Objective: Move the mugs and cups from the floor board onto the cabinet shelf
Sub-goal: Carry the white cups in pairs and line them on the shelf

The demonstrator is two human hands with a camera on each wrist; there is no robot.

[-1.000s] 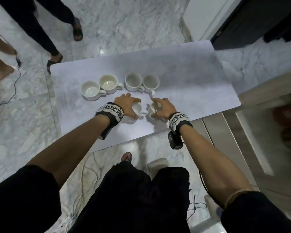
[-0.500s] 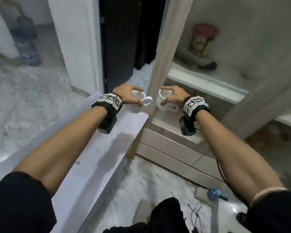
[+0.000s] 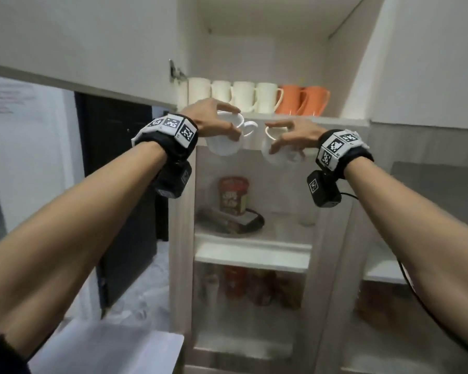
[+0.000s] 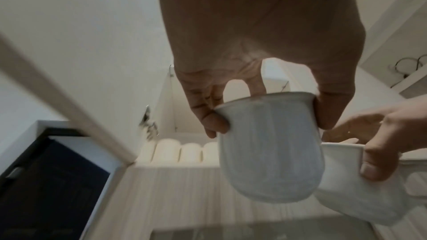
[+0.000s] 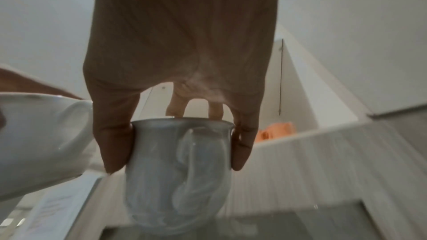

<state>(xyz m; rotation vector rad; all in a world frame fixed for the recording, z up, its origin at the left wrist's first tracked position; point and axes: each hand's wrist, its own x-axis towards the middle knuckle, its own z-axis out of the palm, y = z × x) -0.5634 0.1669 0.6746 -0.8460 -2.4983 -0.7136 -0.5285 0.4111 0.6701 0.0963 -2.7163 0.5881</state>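
My left hand [image 3: 222, 121] grips a white cup [image 3: 226, 143] by its rim from above, handle pointing right; the same cup [image 4: 270, 145] hangs under my fingers in the left wrist view. My right hand [image 3: 287, 136] holds a second white cup [image 3: 280, 156] the same way, seen as the cup [image 5: 177, 161] in the right wrist view. Both cups hang side by side just in front of the cabinet shelf [image 3: 335, 120], slightly below its edge. Several cream mugs [image 3: 243, 95] and two orange mugs [image 3: 303, 99] stand in a row on that shelf.
Lower shelves [image 3: 254, 252] behind a glass door hold a red jar [image 3: 233, 194] and other packets. A dark doorway [image 3: 119, 157] lies to the left. A corner of the white floor board [image 3: 106, 349] shows at bottom left.
Both hands have risen with their cups from the floor board to just under the upper shelf's edge. My view has swung up from the floor to the cabinet.
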